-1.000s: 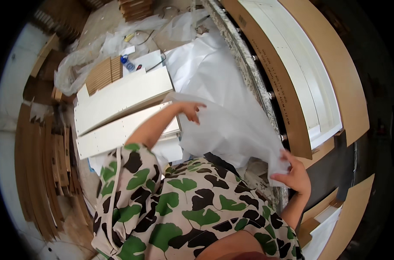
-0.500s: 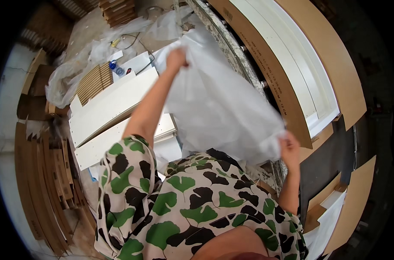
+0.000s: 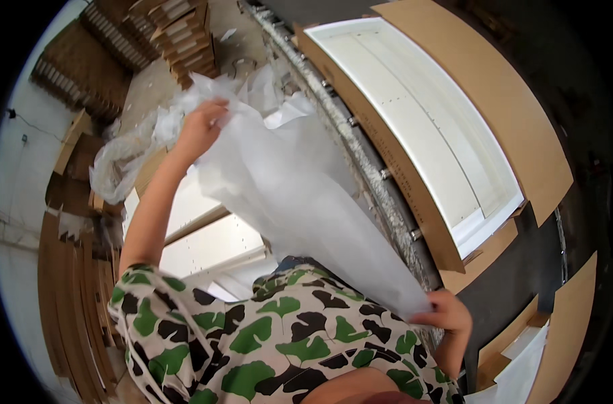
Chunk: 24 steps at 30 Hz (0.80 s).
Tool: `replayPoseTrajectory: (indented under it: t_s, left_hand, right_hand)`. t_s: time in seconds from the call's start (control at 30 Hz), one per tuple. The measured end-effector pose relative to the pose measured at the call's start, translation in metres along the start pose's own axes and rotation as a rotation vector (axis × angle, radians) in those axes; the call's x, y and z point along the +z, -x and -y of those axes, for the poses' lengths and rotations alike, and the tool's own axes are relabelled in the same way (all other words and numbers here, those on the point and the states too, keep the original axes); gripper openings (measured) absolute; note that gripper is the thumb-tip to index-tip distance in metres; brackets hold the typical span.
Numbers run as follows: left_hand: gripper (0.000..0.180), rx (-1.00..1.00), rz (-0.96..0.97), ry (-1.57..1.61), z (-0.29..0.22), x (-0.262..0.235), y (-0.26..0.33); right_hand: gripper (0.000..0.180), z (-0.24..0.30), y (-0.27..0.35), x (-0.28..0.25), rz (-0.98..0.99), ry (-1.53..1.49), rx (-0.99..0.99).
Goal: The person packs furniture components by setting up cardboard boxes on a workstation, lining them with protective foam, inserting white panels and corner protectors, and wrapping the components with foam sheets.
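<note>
A large white sheet point(image 3: 300, 202) of thin, soft wrapping material hangs stretched in the air in front of the person, running on a slant from upper left to lower right. Its upper end is bunched and crumpled, its lower end drawn to a narrow corner. The left hand point(image 3: 200, 129) is raised with the arm stretched out, fingers closed on the crumpled top edge of the sheet. The right hand point(image 3: 443, 315) is held low, close to the body, and is pinched shut on the sheet's lower corner. Between the two hands the sheet is pulled fairly taut, with a few long folds.

Below the sheet and the left arm lie flat white panels point(image 3: 205, 246), stacked side by side on the floor. Just beyond the left hand sits a heap of clear plastic film point(image 3: 128, 158), loosely wadded. To the right of the sheet a long, dusty roller conveyor point(image 3: 360, 161) runs away from the person, and past it lies an open brown cardboard box point(image 3: 515, 128) with a large white panel point(image 3: 414, 114) resting flat inside it. At the upper left stand stacks of cardboard packages point(image 3: 182, 34), and along the left edge more brown boards point(image 3: 71, 296) lean in rows. The person wears a white shirt point(image 3: 252, 343) printed with green and black leaves.
</note>
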<state>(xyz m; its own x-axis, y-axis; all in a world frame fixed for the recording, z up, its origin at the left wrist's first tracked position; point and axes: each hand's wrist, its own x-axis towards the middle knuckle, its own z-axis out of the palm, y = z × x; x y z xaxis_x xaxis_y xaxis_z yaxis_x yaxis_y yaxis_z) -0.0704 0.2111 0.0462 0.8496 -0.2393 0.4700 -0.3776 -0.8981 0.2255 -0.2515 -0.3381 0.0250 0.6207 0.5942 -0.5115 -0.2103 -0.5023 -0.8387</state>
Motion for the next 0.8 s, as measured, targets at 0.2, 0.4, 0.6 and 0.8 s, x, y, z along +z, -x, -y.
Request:
replayPoseTrajectory:
  t_s: [0.2, 0.4, 0.6, 0.8]
  left_hand:
    - [0.032, 0.363, -0.636, 0.091, -0.133, -0.109, -0.169]
    - [0.035, 0.676, -0.691, 0.038, -0.167, 0.007, -0.364]
    - [0.043, 0.779, -0.822, 0.225, -0.193, 0.037, -0.427]
    - [0.038, 0.956, -0.624, 0.576, -0.285, 0.168, -0.411]
  right_hand:
    - [0.025, -0.059, 0.125, -0.093, -1.437, 0.230, -0.752]
    - [0.024, 0.035, 0.086, -0.163, -2.192, 0.486, -0.176]
    - [0.022, 0.038, 0.132, -0.196, -2.518, 0.986, 0.026]
    - [0.024, -0.123, 0.203, -0.175, -2.025, 0.878, 0.603]
